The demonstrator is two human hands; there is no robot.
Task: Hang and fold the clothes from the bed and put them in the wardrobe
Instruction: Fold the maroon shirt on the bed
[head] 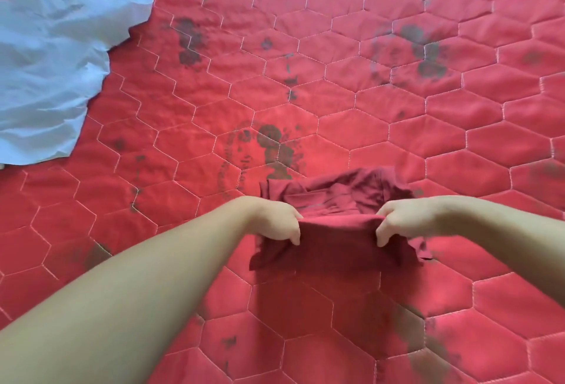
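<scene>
A dark maroon garment is bunched into a small bundle over the red quilted bed. My left hand pinches its near folded edge on the left. My right hand pinches the same edge on the right. The edge is stretched taut between both hands and lifted a little off the bed. The garment's far part, with what looks like a collar, lies crumpled behind the hands. A light blue garment lies spread and wrinkled at the upper left of the bed.
The red bedspread has hexagon stitching and faded dark grey prints scattered across it. It fills the whole view. No wardrobe or hanger shows here.
</scene>
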